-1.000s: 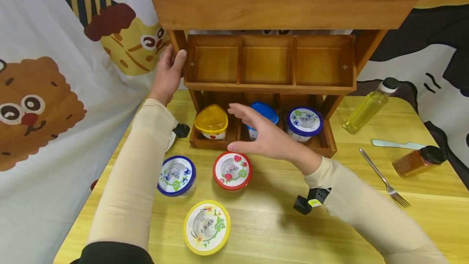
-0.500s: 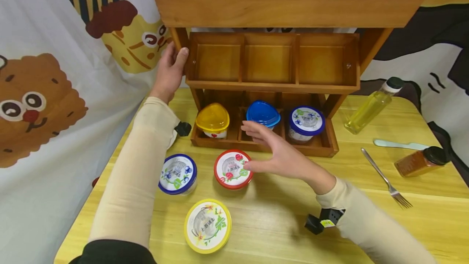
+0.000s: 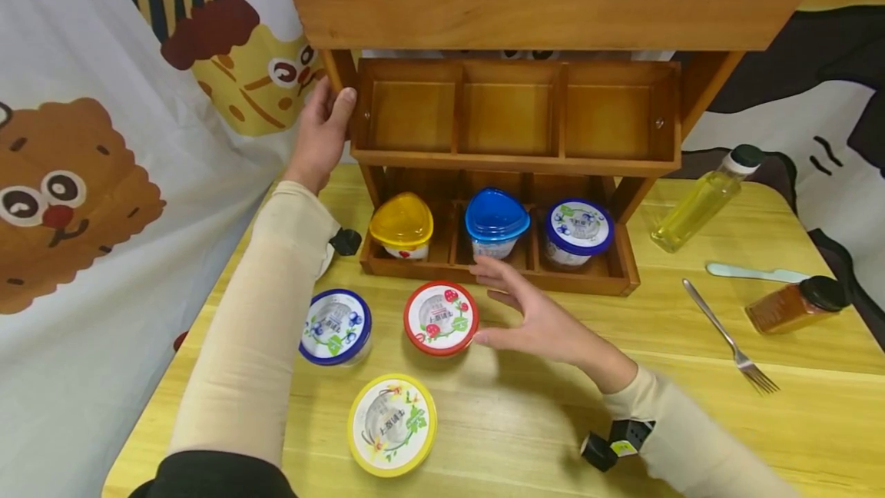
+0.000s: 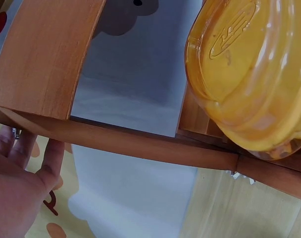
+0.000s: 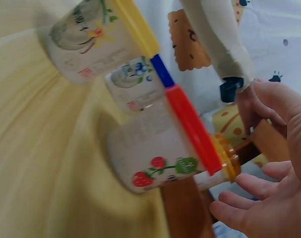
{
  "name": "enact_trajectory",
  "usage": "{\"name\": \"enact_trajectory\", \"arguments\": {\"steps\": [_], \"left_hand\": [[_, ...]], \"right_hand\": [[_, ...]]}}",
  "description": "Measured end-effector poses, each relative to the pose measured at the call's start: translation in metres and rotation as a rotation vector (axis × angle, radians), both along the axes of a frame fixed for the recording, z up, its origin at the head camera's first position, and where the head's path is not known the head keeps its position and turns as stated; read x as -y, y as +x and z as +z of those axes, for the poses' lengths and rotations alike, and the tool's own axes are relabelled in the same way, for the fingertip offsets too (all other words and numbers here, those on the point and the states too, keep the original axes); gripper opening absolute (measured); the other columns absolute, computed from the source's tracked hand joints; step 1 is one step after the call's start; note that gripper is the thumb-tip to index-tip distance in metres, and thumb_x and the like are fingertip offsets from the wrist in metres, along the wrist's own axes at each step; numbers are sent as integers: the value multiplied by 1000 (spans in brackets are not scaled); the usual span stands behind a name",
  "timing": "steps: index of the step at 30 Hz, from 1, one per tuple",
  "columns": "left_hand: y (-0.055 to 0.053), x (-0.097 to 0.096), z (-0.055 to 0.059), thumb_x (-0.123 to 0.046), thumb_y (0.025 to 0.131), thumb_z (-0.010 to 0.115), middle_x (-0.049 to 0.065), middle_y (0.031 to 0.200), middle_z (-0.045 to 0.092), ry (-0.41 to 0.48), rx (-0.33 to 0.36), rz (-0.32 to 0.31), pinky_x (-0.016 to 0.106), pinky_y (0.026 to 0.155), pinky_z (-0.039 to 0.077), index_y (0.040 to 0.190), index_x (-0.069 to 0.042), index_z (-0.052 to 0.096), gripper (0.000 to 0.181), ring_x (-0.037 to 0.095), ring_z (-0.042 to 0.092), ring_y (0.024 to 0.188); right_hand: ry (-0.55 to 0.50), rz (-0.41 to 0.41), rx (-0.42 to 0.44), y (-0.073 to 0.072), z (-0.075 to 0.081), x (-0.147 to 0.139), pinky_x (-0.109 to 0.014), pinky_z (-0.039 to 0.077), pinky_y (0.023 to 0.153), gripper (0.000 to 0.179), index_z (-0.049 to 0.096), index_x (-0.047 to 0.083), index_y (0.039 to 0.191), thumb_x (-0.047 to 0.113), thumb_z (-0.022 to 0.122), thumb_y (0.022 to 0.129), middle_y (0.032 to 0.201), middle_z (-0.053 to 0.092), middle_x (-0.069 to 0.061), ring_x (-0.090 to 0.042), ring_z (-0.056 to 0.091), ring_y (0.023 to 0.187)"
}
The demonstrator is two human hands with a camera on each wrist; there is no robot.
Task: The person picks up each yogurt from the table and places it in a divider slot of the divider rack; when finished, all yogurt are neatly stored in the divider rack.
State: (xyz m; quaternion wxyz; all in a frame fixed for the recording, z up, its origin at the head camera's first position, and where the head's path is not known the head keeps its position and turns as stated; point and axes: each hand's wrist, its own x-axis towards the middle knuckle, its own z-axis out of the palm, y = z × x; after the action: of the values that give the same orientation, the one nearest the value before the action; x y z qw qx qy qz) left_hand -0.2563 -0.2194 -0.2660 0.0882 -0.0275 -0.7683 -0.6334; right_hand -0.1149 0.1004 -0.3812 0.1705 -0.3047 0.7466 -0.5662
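My left hand [image 3: 322,134] grips the left side of the three-tier wooden rack [image 3: 515,164], thumb on the front edge. In the left wrist view, its fingers [image 4: 50,161] reach the wooden upright. My right hand [image 3: 535,321] is just right of the red-lidded tub [image 3: 440,319] with strawberry print, thumb and fingers spread and holding nothing. Whether the thumb touches the lid cannot be told. The right wrist view shows this tub [image 5: 155,148] upright on the table. A blue-lidded tub [image 3: 336,327] and a yellow-lidded tub [image 3: 392,426] stand nearby.
The rack's bottom tier holds a yellow-lidded cup [image 3: 402,221], a blue-lidded cup [image 3: 496,217] and a blueberry tub [image 3: 579,227]. On the right lie an oil bottle [image 3: 698,206], a pale green knife [image 3: 750,273], a fork [image 3: 726,333] and a spice jar [image 3: 795,304].
My right hand has drawn back from in front of the blue-lidded cup, down and rightward to beside the red-lidded tub. My left hand keeps its hold on the rack.
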Motion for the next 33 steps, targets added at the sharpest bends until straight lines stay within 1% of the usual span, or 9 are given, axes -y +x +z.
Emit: {"name": "enact_trajectory", "arguments": {"steps": [3,7,12,17,22,25,29,33], "left_hand": [[0,0,0,-41,103,45,7,149,42,3,-8,-5,39,108,42,155,-27,30,56,20,48,127],[0,1,-1,-40,103,45,7,147,45,14,-17,-12,40,108,43,154,-27,32,54,21,50,126],[0,1,-1,-40,103,46,8,145,46,18,-20,-11,41,108,43,153,-27,34,52,22,51,125],[-3,3,-3,-41,103,46,7,148,44,18,-9,-5,41,110,42,154,-28,32,54,21,50,127],[-13,7,-11,-43,102,46,6,147,46,26,-17,-1,41,109,42,153,-30,32,54,21,50,127],[-11,6,-9,-42,102,47,7,144,48,21,-18,3,40,107,44,153,-30,33,54,20,52,124],[-3,1,-2,-40,103,47,8,142,50,19,-13,5,40,106,44,152,-28,35,52,21,53,122],[-2,1,-2,-40,103,47,9,144,49,20,-15,1,40,107,43,153,-28,34,53,21,52,124]], "right_hand": [[-13,-5,19,1,-11,1,-57,30,115,92,24,17,156,22,81,83,155,35,-17,-40,33,143],[-2,-11,54,2,-25,4,-59,31,114,94,23,14,156,22,82,83,155,35,-19,-40,35,142],[29,-19,71,3,-36,8,-58,32,114,97,22,13,156,23,83,81,155,37,-15,-37,38,140],[71,-23,88,4,-41,13,-54,33,114,99,21,16,157,28,84,81,158,32,-11,-33,39,140],[87,-24,116,4,-43,19,-51,32,116,105,17,19,158,30,85,78,160,28,-9,-31,37,142],[94,-23,128,4,-44,23,-50,30,117,108,16,20,158,31,86,77,159,29,-8,-29,37,142],[105,-31,136,4,-45,27,-50,28,118,111,14,21,159,33,87,76,156,33,-7,-26,37,141],[95,-32,146,5,-45,30,-50,29,118,110,15,21,158,32,87,76,154,37,-7,-26,40,138]]}}
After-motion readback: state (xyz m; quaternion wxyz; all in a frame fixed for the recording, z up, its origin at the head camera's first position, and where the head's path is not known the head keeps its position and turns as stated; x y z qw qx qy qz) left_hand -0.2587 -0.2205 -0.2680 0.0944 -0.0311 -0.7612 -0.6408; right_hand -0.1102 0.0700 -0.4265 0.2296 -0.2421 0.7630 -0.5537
